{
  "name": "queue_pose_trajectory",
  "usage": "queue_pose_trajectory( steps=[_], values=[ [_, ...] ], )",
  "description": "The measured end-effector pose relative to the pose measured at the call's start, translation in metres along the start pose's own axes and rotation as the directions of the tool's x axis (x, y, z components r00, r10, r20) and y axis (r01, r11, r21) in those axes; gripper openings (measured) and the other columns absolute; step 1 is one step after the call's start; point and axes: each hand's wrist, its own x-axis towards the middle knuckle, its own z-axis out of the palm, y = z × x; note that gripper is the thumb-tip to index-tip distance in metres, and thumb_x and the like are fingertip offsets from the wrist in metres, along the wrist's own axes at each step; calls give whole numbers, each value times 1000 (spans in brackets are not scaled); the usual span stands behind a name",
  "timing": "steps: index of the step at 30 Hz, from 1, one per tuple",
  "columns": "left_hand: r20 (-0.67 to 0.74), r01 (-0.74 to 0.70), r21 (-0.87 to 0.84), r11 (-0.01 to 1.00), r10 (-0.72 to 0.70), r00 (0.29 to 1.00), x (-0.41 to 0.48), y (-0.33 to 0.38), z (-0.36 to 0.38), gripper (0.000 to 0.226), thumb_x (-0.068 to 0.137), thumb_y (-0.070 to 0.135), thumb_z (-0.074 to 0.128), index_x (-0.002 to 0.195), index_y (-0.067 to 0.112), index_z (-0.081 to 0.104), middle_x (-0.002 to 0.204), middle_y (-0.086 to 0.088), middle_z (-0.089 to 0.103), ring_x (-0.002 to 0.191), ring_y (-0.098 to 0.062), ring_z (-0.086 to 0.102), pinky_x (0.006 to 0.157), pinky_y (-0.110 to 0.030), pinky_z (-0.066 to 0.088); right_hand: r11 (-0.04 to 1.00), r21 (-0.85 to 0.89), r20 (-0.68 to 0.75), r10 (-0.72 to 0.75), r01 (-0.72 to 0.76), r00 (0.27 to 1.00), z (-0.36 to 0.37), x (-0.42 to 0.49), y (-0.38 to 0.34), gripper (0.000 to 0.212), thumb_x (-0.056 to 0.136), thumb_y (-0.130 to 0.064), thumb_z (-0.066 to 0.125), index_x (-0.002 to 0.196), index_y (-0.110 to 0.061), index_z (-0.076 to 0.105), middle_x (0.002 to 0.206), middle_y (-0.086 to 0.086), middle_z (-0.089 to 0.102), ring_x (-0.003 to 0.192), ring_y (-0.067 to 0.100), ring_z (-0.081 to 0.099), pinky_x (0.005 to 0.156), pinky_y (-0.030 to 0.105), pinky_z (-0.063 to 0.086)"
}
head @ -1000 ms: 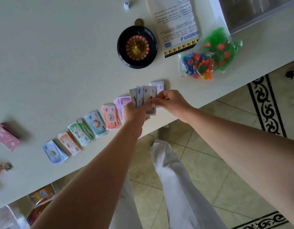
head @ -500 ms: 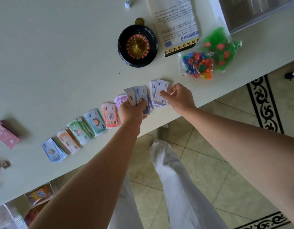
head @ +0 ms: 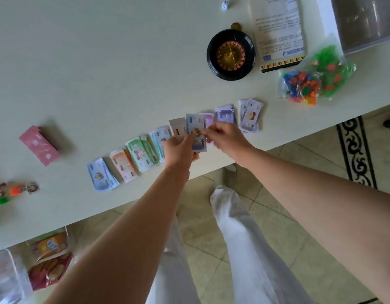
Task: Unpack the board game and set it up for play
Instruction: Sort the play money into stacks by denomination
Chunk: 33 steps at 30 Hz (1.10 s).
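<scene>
- The left hand [head: 178, 149] grips a fanned wad of play notes [head: 196, 130], held just above the worktop's [head: 102, 62] near edge.
- The right hand [head: 228, 137] pinches the wad's right edge between thumb and fingers.
- Sorted note piles [head: 123, 165] lie in a row along that edge, left and right of the hands.
- Farther off, a roulette wheel [head: 231, 54] sits left of a bag of coloured pieces [head: 310, 82].

The worktop [head: 102, 62] is smooth and matt — the banknotes [head: 122, 164] thin printed paper. Far right, the roulette wheel [head: 231, 54] is glossy black plastic, the bag [head: 299, 84] clear crinkled film.
</scene>
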Motion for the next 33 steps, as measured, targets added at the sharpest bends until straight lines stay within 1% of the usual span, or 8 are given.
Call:
queue_pose_trajectory(
  steps=[5,9,14,17,22,26,30,33],
  values=[
    [-38,4,-44,999,-5,999,7,-18,-78,16,93,14,57,79,21,56,76,2,64,68,-9,63,60,-24,54,998,-56,152,30,-22,988,73,-14,-14,14,93,-21,60,87,-9,61,71,4,54,59,11,42,55,21,37],
    [-42,54,-160,986,-62,997,11,-35,-133,17,95,13,46,85,20,56,79,-2,64,71,-16,62,67,-30,53,994,-105,113,41,-29,993,128,-17,-19,13,92,-19,61,89,-7,63,92,20,64,63,15,47,60,28,42],
    [-157,52,-282,958,-99,983,23,-61,-213,26,89,5,38,91,12,64,70,-4,62,60,-16,58,58,-26,48,980,-201,84,6,11,996,204,-15,-30,19,92,-21,61,92,-2,63,81,17,64,60,16,49,62,31,42],
    [-235,34,-288,957,-105,966,31,-79,-251,23,86,1,46,88,11,67,73,-4,68,66,-18,63,60,-28,52,964,-265,79,10,12,997,240,-12,-30,24,89,-22,63,92,2,62,78,12,61,63,18,49,64,32,40],
    [-280,-2,-241,971,-68,958,40,-100,-290,21,81,-1,56,95,7,71,85,-7,72,74,-18,69,60,-24,57,926,-378,66,-5,30,998,276,-6,-25,19,90,-21,64,92,-2,64,75,2,63,61,9,53,67,31,46],
    [-262,-20,-245,969,-46,964,44,-108,-304,19,81,-1,61,81,17,66,79,-2,69,70,-15,67,57,-20,55,893,-450,16,14,-5,1000,292,-2,-23,17,91,-27,63,93,-10,62,77,-4,66,68,7,61,69,27,49],
    [-220,-10,-290,957,-57,974,49,-111,-305,17,80,0,65,87,16,65,85,-4,71,77,-18,70,65,-28,56,830,-554,-91,6,-56,996,294,1,-17,22,87,-37,64,75,-20,56,82,1,69,82,18,66,78,34,52],
    [-202,-3,-327,945,-67,977,49,-109,-298,16,79,0,68,92,10,68,86,-9,72,77,-22,70,69,-33,58,856,-516,-49,-14,-13,999,290,-3,-20,26,89,-40,61,85,-14,60,81,1,67,77,16,63,72,31,50]
  ],
)
